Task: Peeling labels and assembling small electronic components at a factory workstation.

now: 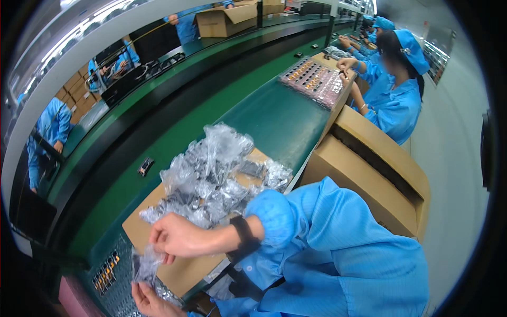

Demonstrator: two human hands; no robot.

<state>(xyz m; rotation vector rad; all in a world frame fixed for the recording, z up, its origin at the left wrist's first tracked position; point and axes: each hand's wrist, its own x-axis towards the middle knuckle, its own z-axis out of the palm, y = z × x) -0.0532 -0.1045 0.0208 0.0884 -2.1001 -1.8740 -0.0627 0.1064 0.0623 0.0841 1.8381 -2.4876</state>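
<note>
So we're probably handling this clear bag between our fingers, right hand pinching its top, left hand at its lower end, grip hard to tell, and next likely calls for a steady hold.

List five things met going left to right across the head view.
Row of small black-and-orange parts, held clear crumpled plastic bag, heap of clear plastic bags, pink bubble-wrap sheet, blue cloth cap.

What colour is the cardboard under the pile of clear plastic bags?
The cardboard is plain tan brown, seen best in the head view.
</note>
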